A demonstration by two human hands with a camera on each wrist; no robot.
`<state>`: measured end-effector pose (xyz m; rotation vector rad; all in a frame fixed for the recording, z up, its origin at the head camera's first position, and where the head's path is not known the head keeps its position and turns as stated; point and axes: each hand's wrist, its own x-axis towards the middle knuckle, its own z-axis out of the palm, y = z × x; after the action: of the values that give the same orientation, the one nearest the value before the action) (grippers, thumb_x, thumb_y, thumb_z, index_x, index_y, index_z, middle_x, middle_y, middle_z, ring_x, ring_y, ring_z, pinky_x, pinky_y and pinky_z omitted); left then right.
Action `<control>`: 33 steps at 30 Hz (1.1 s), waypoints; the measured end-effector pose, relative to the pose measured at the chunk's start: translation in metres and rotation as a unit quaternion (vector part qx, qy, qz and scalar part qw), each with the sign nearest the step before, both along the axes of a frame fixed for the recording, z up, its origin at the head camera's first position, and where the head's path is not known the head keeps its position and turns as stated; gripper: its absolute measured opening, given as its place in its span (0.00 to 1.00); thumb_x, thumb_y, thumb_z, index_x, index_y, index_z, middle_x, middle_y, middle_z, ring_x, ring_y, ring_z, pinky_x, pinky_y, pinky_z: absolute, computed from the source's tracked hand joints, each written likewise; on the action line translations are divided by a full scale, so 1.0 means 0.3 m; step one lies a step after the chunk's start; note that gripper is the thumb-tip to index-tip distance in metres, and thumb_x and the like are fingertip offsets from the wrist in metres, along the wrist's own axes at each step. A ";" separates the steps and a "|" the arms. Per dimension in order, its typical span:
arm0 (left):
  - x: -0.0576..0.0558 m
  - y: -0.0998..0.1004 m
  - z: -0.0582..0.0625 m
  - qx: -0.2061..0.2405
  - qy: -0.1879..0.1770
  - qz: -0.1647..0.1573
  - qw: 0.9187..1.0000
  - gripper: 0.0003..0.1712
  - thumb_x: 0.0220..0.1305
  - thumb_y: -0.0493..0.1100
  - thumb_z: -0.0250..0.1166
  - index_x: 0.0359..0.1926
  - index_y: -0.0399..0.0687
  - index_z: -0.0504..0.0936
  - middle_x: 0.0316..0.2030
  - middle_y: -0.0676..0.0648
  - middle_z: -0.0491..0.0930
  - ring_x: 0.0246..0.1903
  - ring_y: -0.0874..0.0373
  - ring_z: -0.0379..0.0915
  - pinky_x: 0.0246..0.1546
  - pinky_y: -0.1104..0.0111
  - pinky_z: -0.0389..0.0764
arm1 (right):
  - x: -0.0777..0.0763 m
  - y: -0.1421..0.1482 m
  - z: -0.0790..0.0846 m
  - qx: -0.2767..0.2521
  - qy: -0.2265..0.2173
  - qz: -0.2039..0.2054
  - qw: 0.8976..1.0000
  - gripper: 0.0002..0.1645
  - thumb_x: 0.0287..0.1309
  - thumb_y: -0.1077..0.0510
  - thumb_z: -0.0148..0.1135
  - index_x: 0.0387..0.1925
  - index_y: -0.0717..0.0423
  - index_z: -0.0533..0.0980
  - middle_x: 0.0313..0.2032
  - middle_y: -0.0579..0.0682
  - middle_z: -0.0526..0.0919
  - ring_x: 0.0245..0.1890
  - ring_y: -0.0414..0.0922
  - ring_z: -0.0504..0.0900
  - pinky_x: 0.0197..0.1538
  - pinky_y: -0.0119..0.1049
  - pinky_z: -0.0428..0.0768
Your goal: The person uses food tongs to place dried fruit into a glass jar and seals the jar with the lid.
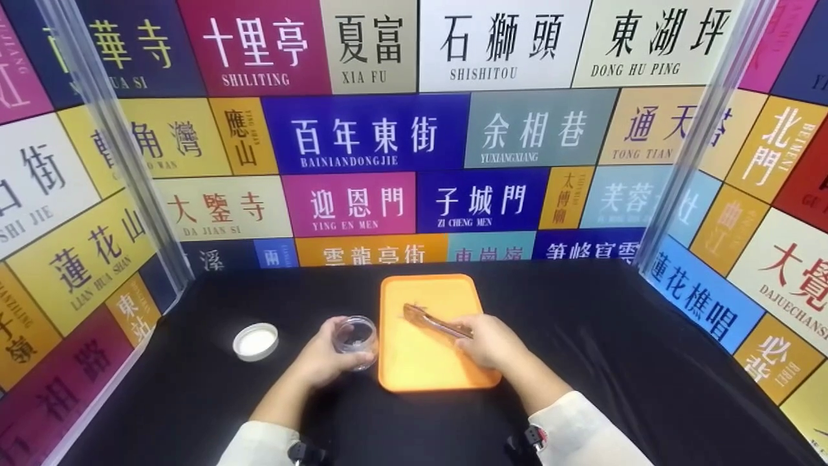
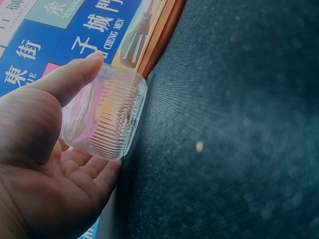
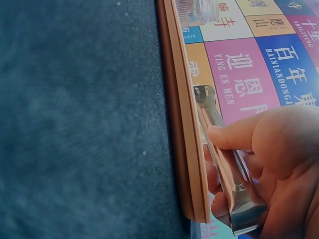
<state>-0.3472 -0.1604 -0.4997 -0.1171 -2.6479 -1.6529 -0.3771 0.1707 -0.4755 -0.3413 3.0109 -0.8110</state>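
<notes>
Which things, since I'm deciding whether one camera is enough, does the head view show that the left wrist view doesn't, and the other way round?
Only the head view: the white lid, the right hand and the pale sleeves.
Only the left wrist view, clearly: the ribbed side of the jar and the slots in the tongs.
Both: the left hand holding that jar, the tongs, the orange tray, dark cloth and wall signs.

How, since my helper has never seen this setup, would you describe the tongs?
Look for the orange tray on the black cloth. Over it, the right hand holds the tongs. They are long and shiny with a slotted end, unlike the round, clear jar in the left hand.
</notes>
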 end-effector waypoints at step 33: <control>0.007 -0.002 0.011 -0.002 -0.004 -0.002 1.000 0.57 0.50 0.50 0.87 0.75 0.40 0.66 0.72 0.35 0.77 0.75 0.38 0.71 0.81 0.45 0.65 | 0.098 -0.063 0.146 -0.034 0.080 0.025 0.996 0.21 0.68 0.53 0.73 0.61 0.35 0.86 0.60 0.43 0.90 0.62 0.49 0.86 0.70 0.54 0.82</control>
<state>-0.3452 -0.1609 -0.4965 -0.1160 -2.6598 -1.6519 -0.3477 0.1517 -0.4316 -0.5042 3.1111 -0.9262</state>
